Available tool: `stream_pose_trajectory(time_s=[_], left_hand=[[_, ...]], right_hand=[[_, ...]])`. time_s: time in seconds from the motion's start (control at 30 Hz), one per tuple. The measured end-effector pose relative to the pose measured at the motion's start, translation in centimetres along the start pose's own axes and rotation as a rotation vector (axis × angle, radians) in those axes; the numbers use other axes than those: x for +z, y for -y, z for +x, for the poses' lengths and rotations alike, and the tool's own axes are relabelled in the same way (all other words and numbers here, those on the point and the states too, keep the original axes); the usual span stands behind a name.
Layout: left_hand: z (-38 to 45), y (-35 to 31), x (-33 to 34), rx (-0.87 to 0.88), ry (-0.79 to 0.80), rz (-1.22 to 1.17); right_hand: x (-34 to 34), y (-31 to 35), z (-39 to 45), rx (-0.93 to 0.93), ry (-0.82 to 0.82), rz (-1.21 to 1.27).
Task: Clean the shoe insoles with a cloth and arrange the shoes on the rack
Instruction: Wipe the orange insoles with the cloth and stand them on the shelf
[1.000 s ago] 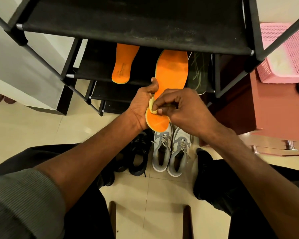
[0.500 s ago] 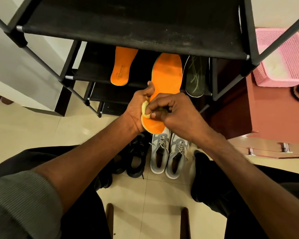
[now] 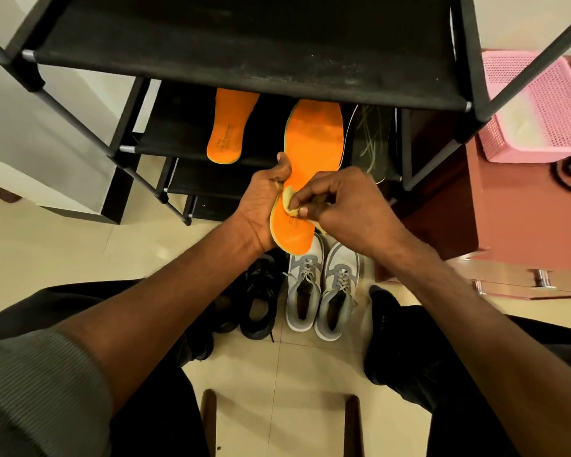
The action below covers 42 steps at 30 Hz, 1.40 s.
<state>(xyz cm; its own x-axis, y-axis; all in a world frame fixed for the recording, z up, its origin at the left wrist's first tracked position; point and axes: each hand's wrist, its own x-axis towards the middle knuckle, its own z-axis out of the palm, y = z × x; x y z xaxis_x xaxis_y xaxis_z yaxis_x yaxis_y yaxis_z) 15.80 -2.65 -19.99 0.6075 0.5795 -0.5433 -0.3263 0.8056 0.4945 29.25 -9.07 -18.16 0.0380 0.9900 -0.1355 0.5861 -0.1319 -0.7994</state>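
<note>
While the left hand (image 3: 261, 196) grips the near half of an orange insole (image 3: 307, 166) by its edge, thumb on top, the right hand (image 3: 346, 206) pinches a small yellow cloth (image 3: 290, 206) against the insole's heel area, fingers curled tight on it. A second orange insole (image 3: 229, 127) and a dark insole (image 3: 371, 140) lie on a lower shelf of the black shoe rack (image 3: 244, 54). Grey sneakers (image 3: 323, 291) and black shoes (image 3: 254, 298) stand side by side on the tiled floor (image 3: 63, 252) below the hands. A pink basket (image 3: 534, 107) sits to the right.

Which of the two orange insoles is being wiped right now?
The larger-looking orange insole on the right, held by the left hand; the right hand presses a yellow cloth onto it. The other orange insole lies untouched on the rack shelf.
</note>
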Motion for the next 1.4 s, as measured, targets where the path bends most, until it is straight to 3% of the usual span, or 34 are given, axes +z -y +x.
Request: stream_pose_trajectory(time_s=[0.23, 0.3, 0.4, 0.57, 0.63, 0.8, 0.87, 1.1, 1.27, 1.4], left_hand=[[-0.2, 0.6, 0.6, 0.007, 0.021, 0.079], [-0.1, 0.7, 0.6, 0.007, 0.044, 0.080], [-0.3, 0.5, 0.8, 0.021, 0.011, 0.100], [-0.4, -0.1, 0.4, 0.037, -0.022, 0.136], [-0.4, 0.0, 0.3, 0.025, -0.021, 0.170], [-0.4, 0.5, 0.7, -0.032, 0.011, 0.181], [-0.4, 0.7, 0.6, -0.061, 0.033, 0.184], [-0.4, 0.5, 0.5, -0.042, -0.006, 0.213], [0.0, -1.0, 0.9, -0.008, -0.074, 0.137], [0.3, -1.0, 0.9, -0.032, -0.079, 0.133]], right_hand=[[-1.6, -1.8, 0.5, 0.089, -0.446, -0.129], [-2.0, -2.2, 0.5, 0.117, -0.501, -0.126], [-1.9, -1.9, 0.4, 0.123, -0.424, -0.097], [-0.9, -1.1, 0.2, 0.077, -0.124, -0.079], [-0.9, -1.2, 0.3, 0.115, -0.150, -0.058], [-2.6, -2.0, 0.4, 0.150, -0.516, -0.171], [-3.6, -2.5, 0.6, 0.149, -0.583, -0.176], [-2.5, -2.0, 0.3, 0.135, -0.468, -0.206], [0.8, -0.1, -0.9, 0.049, -0.269, -0.120], [0.9, -0.6, -0.5, 0.071, -0.313, -0.116]])
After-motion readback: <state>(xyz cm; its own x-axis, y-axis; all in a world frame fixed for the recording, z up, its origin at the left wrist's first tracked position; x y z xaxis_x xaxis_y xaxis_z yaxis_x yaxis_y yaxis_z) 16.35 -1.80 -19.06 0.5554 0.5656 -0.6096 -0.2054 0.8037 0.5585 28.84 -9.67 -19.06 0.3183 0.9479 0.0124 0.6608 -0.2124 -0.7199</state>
